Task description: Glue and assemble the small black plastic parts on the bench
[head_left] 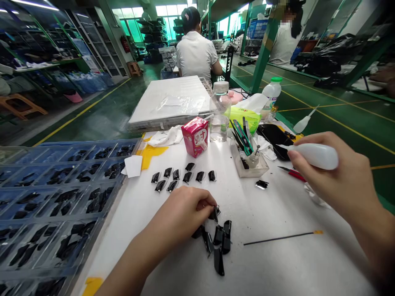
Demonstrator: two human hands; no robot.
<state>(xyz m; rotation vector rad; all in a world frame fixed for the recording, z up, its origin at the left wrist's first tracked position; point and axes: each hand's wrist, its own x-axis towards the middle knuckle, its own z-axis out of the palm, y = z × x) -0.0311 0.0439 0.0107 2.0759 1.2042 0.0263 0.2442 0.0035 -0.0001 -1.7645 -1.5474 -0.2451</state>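
Note:
My left hand (188,209) pinches a small black piece (215,212) just above a loose pile of glossy black pieces (218,238) on the white tabletop (265,271). Its fingertips partly cover that piece. Raised over the right side of the table, my right hand (336,176) is wrapped round a white squeeze bottle (317,155), whose thin nozzle points left. Beyond my left hand, several small black pieces (187,177) with clear edges lie spread out. A thin black stick (277,239) with an orange end lies to the right of the pile.
A divided tray (106,218) of black parts fills the left. Behind the spread pieces stand a pink drink box (195,137), a clear plastic bottle (219,111) and a tool holder (249,166) with cutters. Red-handled tweezers (296,174) lie near my right hand. A person (197,51) sits ahead.

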